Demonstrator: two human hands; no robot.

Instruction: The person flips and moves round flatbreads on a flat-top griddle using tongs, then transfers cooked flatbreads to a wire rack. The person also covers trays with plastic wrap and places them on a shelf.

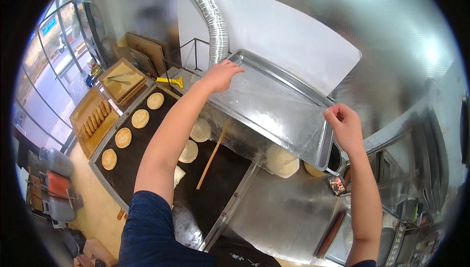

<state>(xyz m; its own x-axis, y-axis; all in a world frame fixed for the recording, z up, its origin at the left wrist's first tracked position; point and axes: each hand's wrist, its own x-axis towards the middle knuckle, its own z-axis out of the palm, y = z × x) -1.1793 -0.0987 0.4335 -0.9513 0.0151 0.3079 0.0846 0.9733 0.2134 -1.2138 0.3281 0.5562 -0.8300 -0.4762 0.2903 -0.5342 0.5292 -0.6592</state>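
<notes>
A clear plastic sheet stretches between my two hands over a large rectangular metal tray. Its lower part hangs past the tray's front edge, over the griddle side and a white container of pale powder or dough. My right hand pinches the sheet's corner beside the tray's right end. At the tray's left end, my left hand grips the sheet's other side; its thumb is mostly hidden. Below my left arm lies a dark flat griddle with several round flatbreads and a thin wooden stick.
Left of the griddle are a tray of browned pastries and a wicker basket with metal tongs on top. A yellow-handled scraper lies behind the griddle. A flexible metal duct descends at the back. A steel counter adjoins the griddle.
</notes>
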